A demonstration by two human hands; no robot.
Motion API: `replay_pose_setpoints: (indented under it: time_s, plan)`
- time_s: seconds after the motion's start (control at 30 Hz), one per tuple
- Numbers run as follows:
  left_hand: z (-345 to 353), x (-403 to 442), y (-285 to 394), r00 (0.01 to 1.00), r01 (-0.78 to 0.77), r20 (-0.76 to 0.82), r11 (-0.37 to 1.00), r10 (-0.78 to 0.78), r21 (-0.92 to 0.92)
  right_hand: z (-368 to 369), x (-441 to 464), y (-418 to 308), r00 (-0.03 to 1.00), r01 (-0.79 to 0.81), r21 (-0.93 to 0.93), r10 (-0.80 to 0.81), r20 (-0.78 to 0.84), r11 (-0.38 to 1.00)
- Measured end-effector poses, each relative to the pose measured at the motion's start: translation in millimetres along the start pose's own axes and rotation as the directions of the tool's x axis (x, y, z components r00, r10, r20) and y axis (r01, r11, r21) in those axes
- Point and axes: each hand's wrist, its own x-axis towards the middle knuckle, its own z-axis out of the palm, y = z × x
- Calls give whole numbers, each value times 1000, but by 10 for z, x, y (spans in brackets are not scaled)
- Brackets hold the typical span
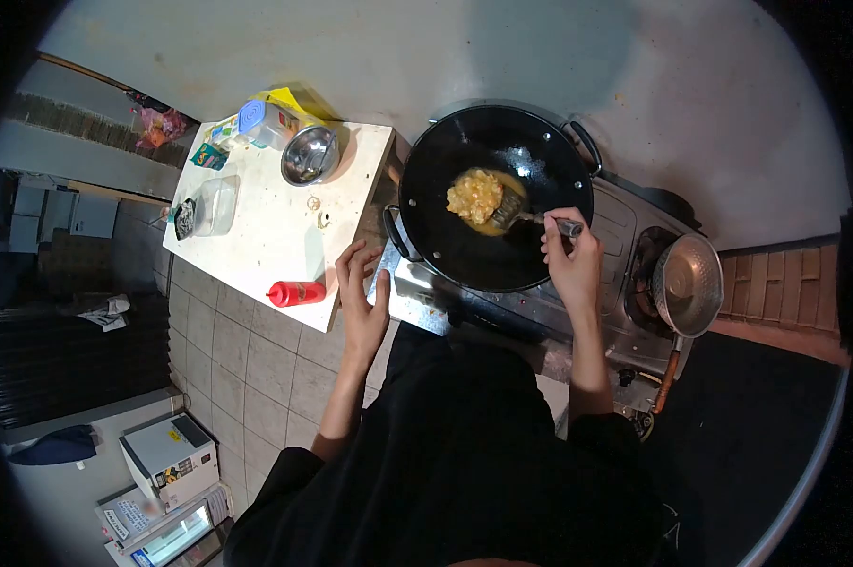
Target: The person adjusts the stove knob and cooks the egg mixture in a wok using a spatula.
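Note:
A large black wok (502, 269) with two loop handles sits on the stove. Yellow scrambled-looking egg (474, 196) lies in its middle with some liquid round it. My right hand (574, 261) is closed round the dark handle of a spatula (509, 210), whose blade touches the wok's bottom beside the egg. To the left of the wok, my left hand (363, 300) hovers with its fingers apart and holds nothing. It is nearest to the wok's left handle (400, 235) and the table edge.
On the right burner stands a hammered metal pan (688, 285) with a wooden handle. The white table (256, 248) at left bears a red squeeze bottle (296, 294), a steel bowl (310, 156), a clear container (220, 205) and a blue-lidded tub (261, 121). A grey wall rises behind the stove.

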Motion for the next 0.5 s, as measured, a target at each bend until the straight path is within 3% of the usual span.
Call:
replay_pose_setpoints:
  time_s: [0.13,0.3,0.5]
  plan:
    - [-19,-8,-30,1000,14,1,1000,-14,24,-26,24,-49,999,30,-22,-30,-33,999]
    - [5,-6,-14,1000,22,1,1000,-22,-3,-102,228,-208,997,-75,-32,75,-20,997]
    - [-1,-8,-33,1000,12,9,1000,-11,-11,-137,403,-386,997,-78,-80,77,-15,994]
